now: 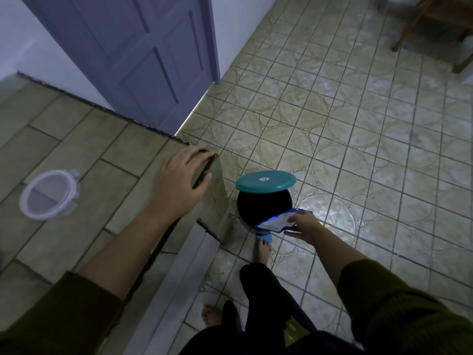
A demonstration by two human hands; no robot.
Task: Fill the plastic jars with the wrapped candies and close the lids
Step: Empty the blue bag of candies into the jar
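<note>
My right hand [303, 226] grips a flat blue-and-white candy bag [277, 221] and holds it at the rim of a black pedal bin [258, 203], whose teal lid [265, 181] is tipped up. My foot [263, 245] rests on the bin's blue pedal. My left hand [183, 183] lies flat on the corner edge of the tiled counter [76, 155], fingers spread over the edge. A clear round plastic jar with a clip lid [50, 194] sits on the counter far to the left, apart from both hands. No candies are visible.
A grey-blue door [143, 60] stands behind the counter. The patterned tile floor [358, 137] spreads to the right, with wooden chair legs [435, 26] at the top right. My other foot [212, 315] stands near the counter's base.
</note>
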